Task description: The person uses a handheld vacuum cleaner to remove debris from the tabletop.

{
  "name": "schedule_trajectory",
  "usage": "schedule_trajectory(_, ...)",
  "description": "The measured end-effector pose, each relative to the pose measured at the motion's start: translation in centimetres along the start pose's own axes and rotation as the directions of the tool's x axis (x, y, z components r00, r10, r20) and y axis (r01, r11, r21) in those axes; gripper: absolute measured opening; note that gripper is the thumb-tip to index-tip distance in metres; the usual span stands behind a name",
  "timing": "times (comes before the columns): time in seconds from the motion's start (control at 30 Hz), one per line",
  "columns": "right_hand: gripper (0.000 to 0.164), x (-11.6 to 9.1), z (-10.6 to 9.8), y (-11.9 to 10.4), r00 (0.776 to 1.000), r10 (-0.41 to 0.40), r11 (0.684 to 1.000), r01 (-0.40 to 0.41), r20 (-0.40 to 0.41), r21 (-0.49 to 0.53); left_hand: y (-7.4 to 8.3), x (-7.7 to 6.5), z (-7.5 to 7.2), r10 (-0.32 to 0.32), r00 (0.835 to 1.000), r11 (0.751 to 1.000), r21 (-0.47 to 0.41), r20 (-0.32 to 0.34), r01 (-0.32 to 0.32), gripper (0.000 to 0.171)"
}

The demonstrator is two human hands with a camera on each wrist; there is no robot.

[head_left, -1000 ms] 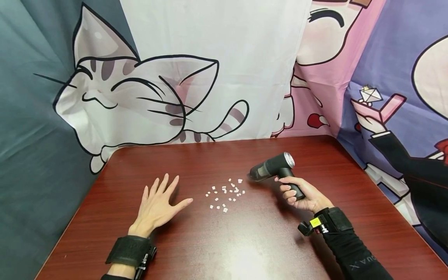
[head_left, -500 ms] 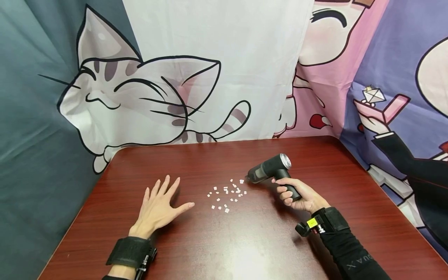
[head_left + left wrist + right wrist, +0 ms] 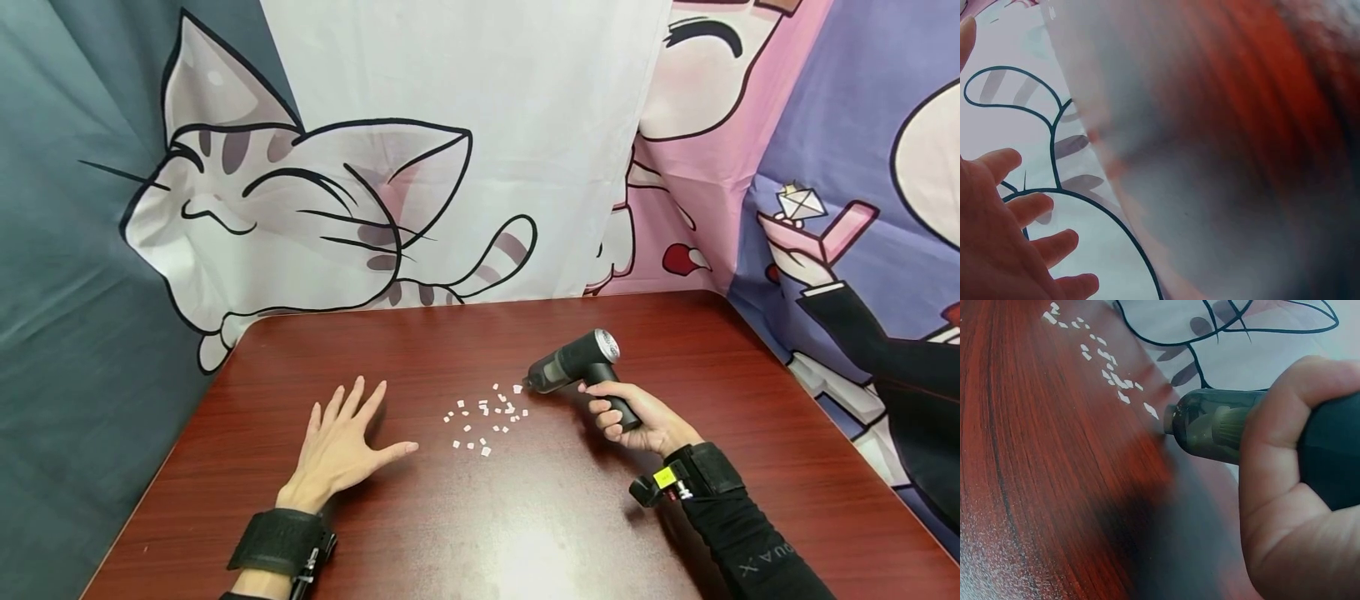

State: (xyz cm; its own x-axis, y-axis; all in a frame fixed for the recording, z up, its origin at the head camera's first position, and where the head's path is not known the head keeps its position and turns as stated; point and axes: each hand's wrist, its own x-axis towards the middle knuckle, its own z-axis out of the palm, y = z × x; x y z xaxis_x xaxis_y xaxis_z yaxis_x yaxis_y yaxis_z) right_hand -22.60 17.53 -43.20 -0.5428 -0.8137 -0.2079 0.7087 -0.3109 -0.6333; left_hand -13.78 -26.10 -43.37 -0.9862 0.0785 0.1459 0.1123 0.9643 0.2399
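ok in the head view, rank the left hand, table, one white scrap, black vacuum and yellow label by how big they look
1. table
2. left hand
3. black vacuum, counting only what the right hand leaves showing
4. yellow label
5. one white scrap

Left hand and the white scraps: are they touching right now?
Apart. The head view shows it plainly: a strip of bare wood-grain tabletop separates the left hand from even the nearest of the white scraps.
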Motion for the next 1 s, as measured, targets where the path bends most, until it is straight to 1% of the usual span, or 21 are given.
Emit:
schedule_trajectory(0.17, 0.018, 0.3, 0.1, 0.1, 1.0, 0.007, 1.0, -0.007, -0.017, -0.006, -0.1, -0.2, 0.1, 0.001, 1.0, 1.0, 0.003, -0.001, -0.001, 0.109)
schedule_trajectory(0.43, 0.018, 0.8, 0.4, 0.2, 1.0, 0.011, 1.0, -0.012, -0.016, -0.012, -0.4, -0.4, 0.0, -0.004, 1.0, 1.0, -0.002, -0.007, 0.004, 0.11)
schedule_trajectory(0.67, 0.017, 1.7, 0.7, 0.3, 0.999, 0.011, 1.0, -0.012, -0.033, -0.018, -0.5, -0.5, -0.1, -0.009, 1.0, 1.0, 0.002, -0.001, 0.009, 0.11)
schedule_trajectory(1.0, 0.016, 2.8, 1.4, 0.2, 0.999, 0.024, 0.998, -0.026, -0.04, -0.056, -0.4, -0.6, -0.3, -0.016, 1.0, 1.0, -0.003, 0.007, 0.016, 0.11)
